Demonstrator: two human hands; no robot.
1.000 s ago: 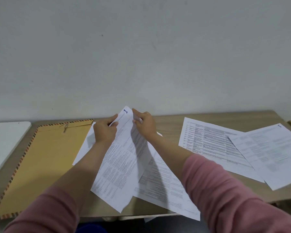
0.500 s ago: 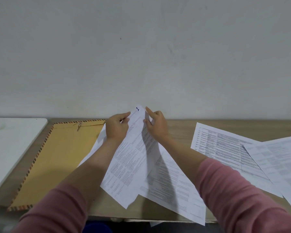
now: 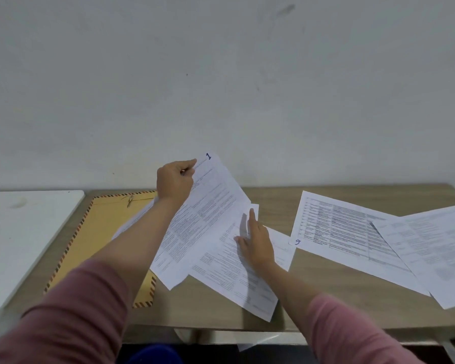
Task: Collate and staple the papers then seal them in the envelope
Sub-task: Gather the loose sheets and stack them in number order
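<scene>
Bare table [image 3: 313, 298] lies between the central papers [image 3: 234, 271] and right-hand sheets [image 3: 352, 232].

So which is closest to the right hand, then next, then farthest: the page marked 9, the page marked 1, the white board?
1. Page marked 1, just left of the right hand.
2. Page marked 9, to its right.
3. White board, far left.

The wooden table [image 3: 339, 298] carries printed sheets [image 3: 352, 232] (overlapping) and an envelope [image 3: 100, 237].
</scene>
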